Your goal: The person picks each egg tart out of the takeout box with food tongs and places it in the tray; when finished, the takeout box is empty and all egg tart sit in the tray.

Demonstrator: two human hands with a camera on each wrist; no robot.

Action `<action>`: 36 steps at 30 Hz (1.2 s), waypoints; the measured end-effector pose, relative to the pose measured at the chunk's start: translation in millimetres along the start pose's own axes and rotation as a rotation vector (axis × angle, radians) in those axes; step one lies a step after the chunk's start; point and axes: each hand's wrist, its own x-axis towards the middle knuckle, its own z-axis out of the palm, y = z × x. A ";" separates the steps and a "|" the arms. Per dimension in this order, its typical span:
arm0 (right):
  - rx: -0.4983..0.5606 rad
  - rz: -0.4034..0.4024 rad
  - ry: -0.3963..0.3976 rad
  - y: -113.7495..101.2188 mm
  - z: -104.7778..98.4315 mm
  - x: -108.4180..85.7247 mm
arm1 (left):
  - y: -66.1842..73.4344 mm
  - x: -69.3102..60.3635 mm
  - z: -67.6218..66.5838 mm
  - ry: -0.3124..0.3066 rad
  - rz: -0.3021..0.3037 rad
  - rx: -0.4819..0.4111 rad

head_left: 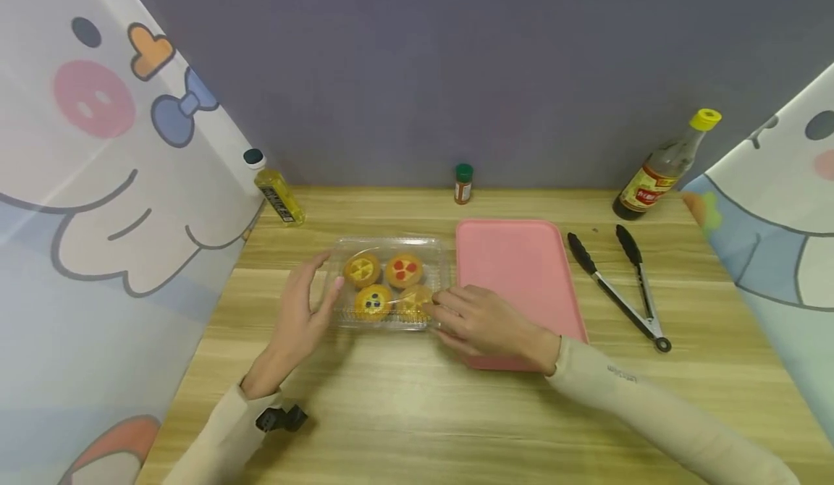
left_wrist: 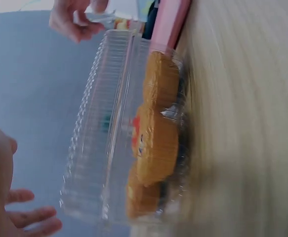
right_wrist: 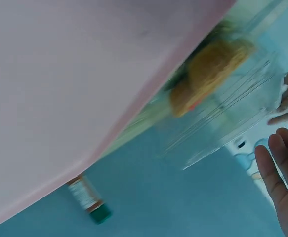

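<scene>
Flanking clear container [head_left: 438,264], hands [head_left: 301,318] [head_left: 478,322] raised, fingers [right_wrist: 268,170] parted

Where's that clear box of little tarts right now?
In the head view, the clear box is between the left hand and right hand, just left of the pink tray.

is looking like glossy, clear, ribbed plastic on the box [head_left: 435,264]; is looking like smooth, matt plastic on the tray [head_left: 511,257]; is shining as metal behind dull ends on the tongs [head_left: 619,299]; is showing wood grain across the tabletop [head_left: 404,412].
</scene>
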 end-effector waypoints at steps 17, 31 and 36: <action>-0.329 -0.211 -0.066 -34.9 19.5 46.4 | -13.2 -44.1 -3.0 -0.081 -0.672 -0.604; -0.403 -0.191 -0.052 -47.1 41.9 58.8 | -5.2 -56.0 11.4 -0.009 -0.784 -0.942; -0.409 -0.194 -0.036 -47.8 44.7 61.3 | -4.2 -58.3 14.4 0.007 -0.802 -0.953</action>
